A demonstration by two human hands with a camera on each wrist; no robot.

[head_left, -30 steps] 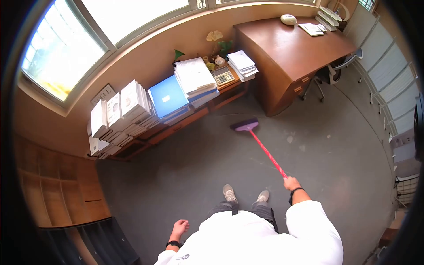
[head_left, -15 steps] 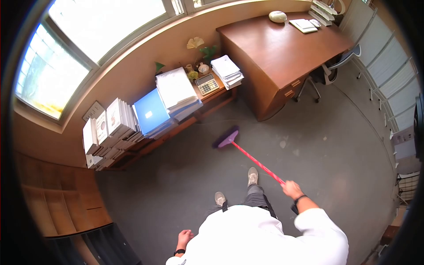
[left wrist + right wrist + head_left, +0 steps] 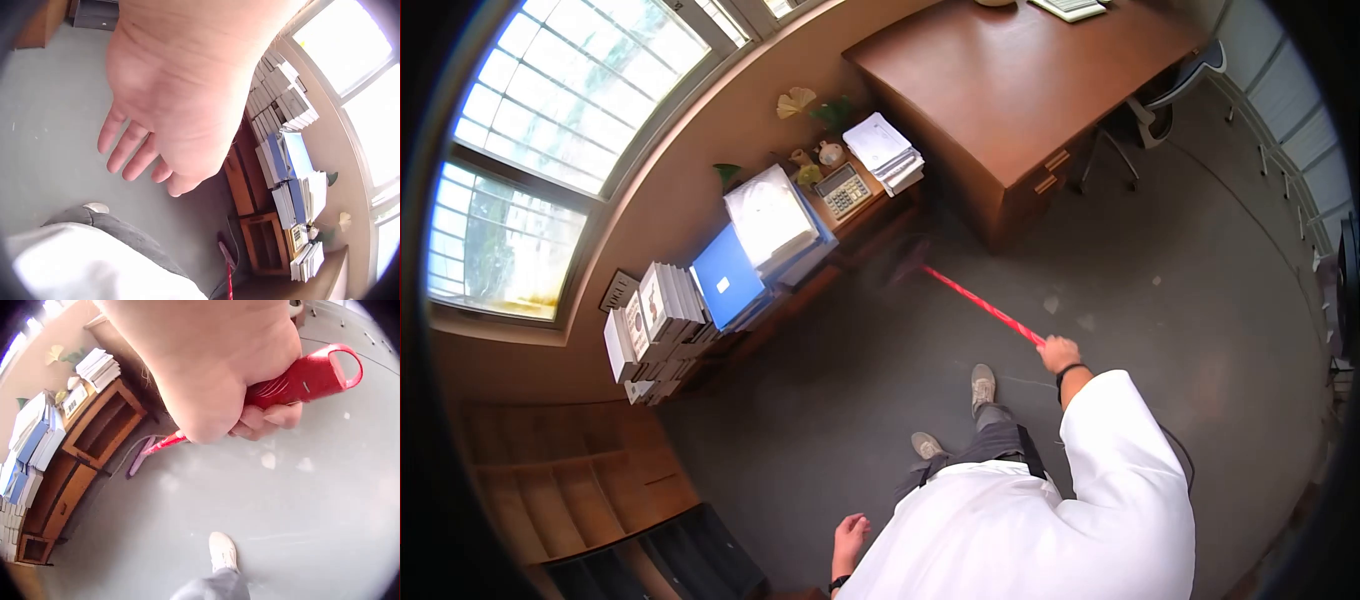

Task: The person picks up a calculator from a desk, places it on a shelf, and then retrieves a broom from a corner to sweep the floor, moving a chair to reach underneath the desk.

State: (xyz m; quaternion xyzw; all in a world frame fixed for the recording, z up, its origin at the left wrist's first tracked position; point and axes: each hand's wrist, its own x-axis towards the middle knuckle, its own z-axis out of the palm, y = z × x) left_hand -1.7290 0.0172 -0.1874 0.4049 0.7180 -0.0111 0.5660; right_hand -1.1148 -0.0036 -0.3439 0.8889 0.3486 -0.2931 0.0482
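Right hand point(image 3: 1060, 354) grips the red-handled broom point(image 3: 985, 305) near its looped end point(image 3: 321, 375) — the broom slants over the grey floor point(image 3: 830, 440), purple head point(image 3: 141, 458) near the low cabinet point(image 3: 66, 497). Left hand point(image 3: 175, 100) hangs free — fingers point(image 3: 128, 147) loosely extended.

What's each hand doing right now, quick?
Left hand: open, fingers relaxed, holding nothing.
Right hand: closed, gripping the red broom handle.

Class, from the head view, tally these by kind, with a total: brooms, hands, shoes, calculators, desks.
Broom: 1
Left hand and right hand: 2
Shoes: 2
Calculator: 1
Desk: 1
Total: 7
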